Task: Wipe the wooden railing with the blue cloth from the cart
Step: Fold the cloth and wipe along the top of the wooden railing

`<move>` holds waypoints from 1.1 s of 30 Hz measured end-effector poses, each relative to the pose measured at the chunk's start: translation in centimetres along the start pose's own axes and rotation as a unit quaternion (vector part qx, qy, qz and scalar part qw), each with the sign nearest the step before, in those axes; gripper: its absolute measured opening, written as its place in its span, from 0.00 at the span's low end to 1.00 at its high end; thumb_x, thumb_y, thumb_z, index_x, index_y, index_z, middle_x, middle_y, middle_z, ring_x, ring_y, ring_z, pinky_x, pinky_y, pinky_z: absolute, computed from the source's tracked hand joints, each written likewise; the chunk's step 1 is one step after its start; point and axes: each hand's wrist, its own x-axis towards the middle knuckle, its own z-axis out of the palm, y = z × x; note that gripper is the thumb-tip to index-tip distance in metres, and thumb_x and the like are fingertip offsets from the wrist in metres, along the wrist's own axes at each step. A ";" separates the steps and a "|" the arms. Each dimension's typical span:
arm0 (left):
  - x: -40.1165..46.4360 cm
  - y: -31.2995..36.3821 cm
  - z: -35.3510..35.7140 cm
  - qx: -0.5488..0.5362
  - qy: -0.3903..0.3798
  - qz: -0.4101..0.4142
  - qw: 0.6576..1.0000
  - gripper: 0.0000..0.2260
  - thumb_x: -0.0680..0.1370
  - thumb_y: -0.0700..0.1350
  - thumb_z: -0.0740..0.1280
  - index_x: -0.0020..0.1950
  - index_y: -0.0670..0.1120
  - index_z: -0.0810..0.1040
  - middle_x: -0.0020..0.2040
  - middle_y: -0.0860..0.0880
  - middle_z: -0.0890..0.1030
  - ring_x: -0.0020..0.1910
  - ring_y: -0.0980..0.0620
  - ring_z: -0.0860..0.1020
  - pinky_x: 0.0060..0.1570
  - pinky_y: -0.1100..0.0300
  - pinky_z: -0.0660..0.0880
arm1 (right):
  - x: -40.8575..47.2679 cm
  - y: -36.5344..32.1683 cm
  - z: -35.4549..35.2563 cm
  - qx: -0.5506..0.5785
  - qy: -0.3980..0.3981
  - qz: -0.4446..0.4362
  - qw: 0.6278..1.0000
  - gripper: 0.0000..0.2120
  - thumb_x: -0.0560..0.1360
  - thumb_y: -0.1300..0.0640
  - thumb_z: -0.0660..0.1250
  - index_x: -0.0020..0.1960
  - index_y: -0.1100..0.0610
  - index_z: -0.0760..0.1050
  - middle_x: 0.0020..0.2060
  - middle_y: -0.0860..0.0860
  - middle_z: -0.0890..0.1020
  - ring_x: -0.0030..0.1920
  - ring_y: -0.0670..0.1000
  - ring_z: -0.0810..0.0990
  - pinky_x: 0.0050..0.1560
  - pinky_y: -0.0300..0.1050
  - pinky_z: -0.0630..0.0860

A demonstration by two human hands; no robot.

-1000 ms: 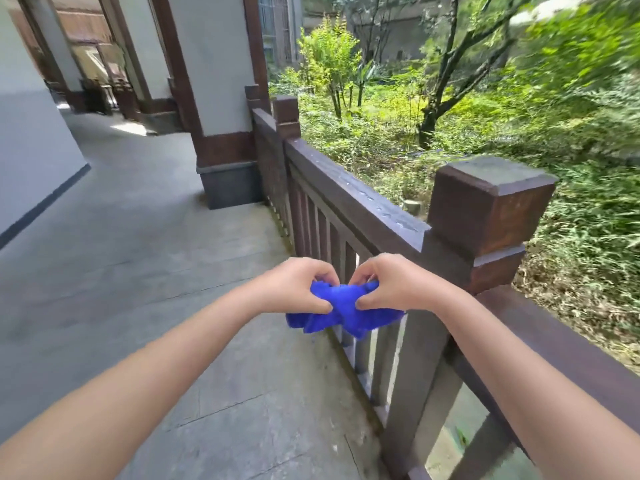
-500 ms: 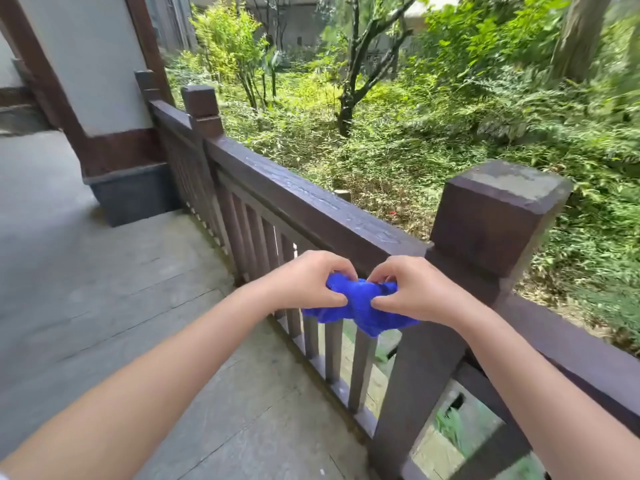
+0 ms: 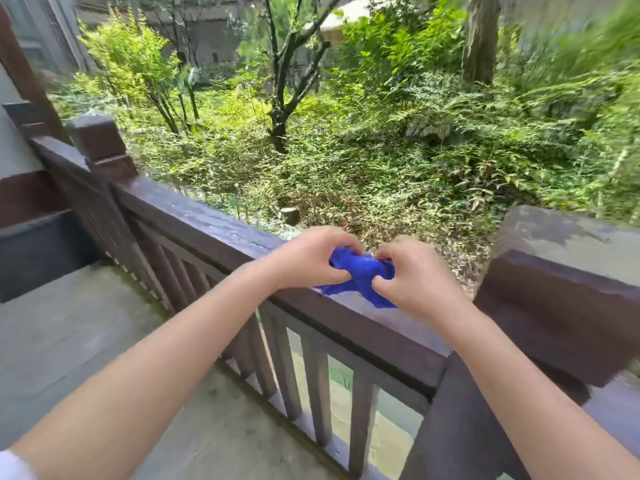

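My left hand (image 3: 311, 261) is clenched on the left end of the blue cloth (image 3: 362, 271), thumb underneath and fingers curled over the top. The cloth sits bunched between my two hands, right over the top rail of the wooden railing (image 3: 194, 216); its lower edge looks to be touching the wood or just above it, and I cannot tell which. My right hand (image 3: 412, 275) pinches the other end of the cloth in the same way, thumb and fingers closed on the fabric, knuckles up.

Going from left to right along the railing: a small post (image 3: 98, 140) stands at the far left, then the long dark rail runs towards me with its row of upright bars (image 3: 318, 386) below, then my hands with the cloth, and at the far right a big square post (image 3: 568, 268) with a worn, pale top. Beyond the rail there is only garden greenery. The cart is not in view.

As I judge it, I have the cloth and have brought it to the railing, and no wiping stroke has begun; I seem to be gathering or folding the cloth into a pad. The next move calls for flattening the cloth onto the top of the rail, pressing down with one palm, and sliding it along the wood. The rail stretches a long way to the left, so that seems the natural direction; the big post close on the right would stop a stroke that way almost at once.
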 end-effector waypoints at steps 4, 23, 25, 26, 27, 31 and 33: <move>4.0 -1.8 -0.4 -0.014 -0.002 0.068 0.998 0.14 0.68 0.40 0.69 0.52 0.47 0.79 0.45 0.48 0.80 0.43 0.52 0.73 0.40 0.67 0.65 | 1.8 0.6 0.2 -0.044 0.064 0.062 0.995 0.08 0.66 0.58 0.65 0.44 0.57 0.77 0.41 0.53 0.74 0.44 0.57 0.74 0.40 0.49 0.72; 5.1 -2.9 12.5 -0.001 -0.096 0.154 0.983 0.22 0.81 0.49 0.48 0.75 0.47 0.52 0.77 0.49 0.53 0.76 0.53 0.50 0.74 0.50 0.47 | -1.9 4.1 9.2 -0.052 -0.018 0.291 0.955 0.24 0.80 0.52 0.48 0.74 0.55 0.52 0.76 0.50 0.51 0.76 0.46 0.48 0.75 0.46 0.49; 5.2 -2.9 13.8 0.022 -0.083 0.143 0.986 0.22 0.81 0.50 0.47 0.75 0.47 0.50 0.78 0.49 0.52 0.76 0.52 0.50 0.74 0.51 0.48 | -2.1 4.7 10.0 -0.060 -0.015 0.295 0.953 0.24 0.80 0.52 0.46 0.75 0.54 0.49 0.77 0.49 0.50 0.75 0.45 0.46 0.75 0.45 0.46; 5.4 -3.2 14.2 0.025 -0.076 0.140 0.987 0.23 0.81 0.50 0.46 0.75 0.47 0.50 0.78 0.48 0.52 0.76 0.51 0.50 0.74 0.52 0.48 | -2.1 4.9 10.3 -0.072 -0.006 0.294 0.953 0.24 0.80 0.52 0.46 0.75 0.54 0.49 0.76 0.49 0.50 0.75 0.45 0.47 0.74 0.44 0.45; 5.4 -3.6 14.4 0.023 -0.074 0.141 0.987 0.23 0.81 0.50 0.46 0.75 0.47 0.51 0.77 0.48 0.52 0.76 0.52 0.51 0.74 0.53 0.48 | -2.0 4.9 10.7 -0.088 -0.001 0.294 0.952 0.25 0.80 0.51 0.46 0.75 0.55 0.49 0.76 0.49 0.51 0.75 0.45 0.47 0.74 0.43 0.44; 5.7 -6.3 13.8 0.011 -0.070 0.124 0.990 0.22 0.81 0.48 0.48 0.75 0.44 0.53 0.77 0.47 0.56 0.76 0.52 0.53 0.74 0.55 0.50 | 0.7 4.1 12.5 -0.141 0.018 0.280 0.949 0.26 0.79 0.50 0.45 0.74 0.58 0.50 0.76 0.52 0.54 0.76 0.47 0.50 0.74 0.44 0.42; 5.7 -8.9 12.7 0.016 -0.060 0.102 0.993 0.22 0.81 0.47 0.49 0.74 0.44 0.55 0.76 0.47 0.58 0.75 0.52 0.55 0.74 0.56 0.51 | 3.3 3.0 13.7 -0.132 0.009 0.264 0.955 0.27 0.78 0.49 0.46 0.74 0.59 0.51 0.76 0.54 0.55 0.75 0.49 0.51 0.74 0.45 0.43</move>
